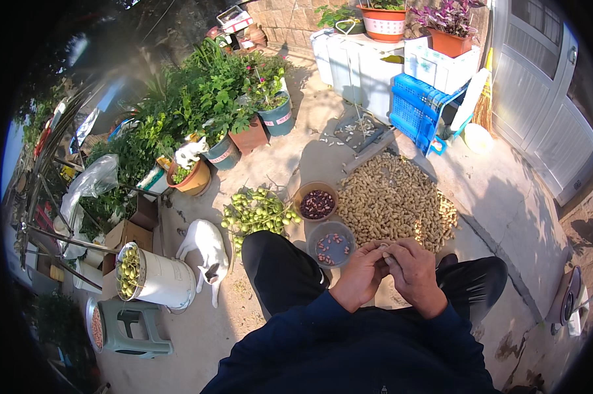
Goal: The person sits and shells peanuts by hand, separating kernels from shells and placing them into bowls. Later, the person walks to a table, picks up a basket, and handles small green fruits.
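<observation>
Both hands meet in front of my lap, fingertips pinched together on a small pale peanut (383, 248), mostly hidden by the fingers. My left hand (359, 277) grips it from one side and my right hand (414, 271) from the other. Just beyond them spreads a large heap of unshelled peanuts (392, 192) on the concrete. Left of my hands sits a clear plastic bowl (310, 242) holding some pink shelled kernels (328, 257). Behind it, a brownish bowl (300, 189) contains dark red and pink kernels (317, 203).
A pile of green round fruit on stems (257, 212) lies by my left knee, near a white cat (205, 251). Farther left are a white bucket of fruit (163, 278) and a green stool (134, 330). Potted plants (277, 115) and a blue crate (414, 108) stand ahead.
</observation>
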Available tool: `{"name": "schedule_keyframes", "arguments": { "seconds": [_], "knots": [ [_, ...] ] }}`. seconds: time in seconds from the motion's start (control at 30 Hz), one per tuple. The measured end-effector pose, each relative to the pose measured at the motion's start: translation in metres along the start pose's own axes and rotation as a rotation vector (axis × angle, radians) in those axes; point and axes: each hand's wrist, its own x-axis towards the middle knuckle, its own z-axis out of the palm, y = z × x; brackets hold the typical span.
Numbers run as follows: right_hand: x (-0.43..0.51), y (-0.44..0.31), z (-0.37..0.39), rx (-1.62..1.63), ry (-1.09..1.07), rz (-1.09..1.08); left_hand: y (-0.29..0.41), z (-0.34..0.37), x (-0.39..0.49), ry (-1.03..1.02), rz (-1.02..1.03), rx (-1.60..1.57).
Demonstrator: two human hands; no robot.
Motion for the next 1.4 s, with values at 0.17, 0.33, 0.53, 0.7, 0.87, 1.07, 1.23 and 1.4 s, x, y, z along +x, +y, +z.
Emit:
{"name": "schedule_keyframes", "arguments": {
  "seconds": [0.17,0.33,0.53,0.7,0.87,1.07,1.23,1.4],
  "knots": [
    [0.001,-0.006,0.001,-0.004,-0.012,0.015,-0.005,-0.015,0.004,0.0,-0.031,0.0],
    [0.0,-0.002,-0.002,-0.026,-0.077,-0.001,-0.006,-0.02,0.005,-0.008,-0.041,0.007],
    [-0.002,-0.001,-0.001,-0.047,-0.084,0.045,-0.005,-0.018,0.005,-0.075,-0.051,0.003],
    [-0.003,0.0,0.002,-0.026,-0.085,0.107,-0.007,-0.013,0.003,-0.065,-0.044,0.003],
    [-0.003,-0.002,0.003,0.052,-0.057,0.092,-0.007,-0.016,0.003,-0.08,-0.061,0.0],
    [-0.004,-0.007,-0.001,-0.027,-0.108,0.026,-0.01,-0.016,0.003,-0.028,-0.047,-0.006],
    [-0.005,-0.008,0.003,-0.026,-0.069,0.063,-0.009,-0.011,0.0,0.015,-0.054,0.009],
    [-0.006,-0.007,0.007,-0.064,-0.048,0.08,-0.01,-0.009,-0.001,0.019,-0.046,0.033]
  ]
}}
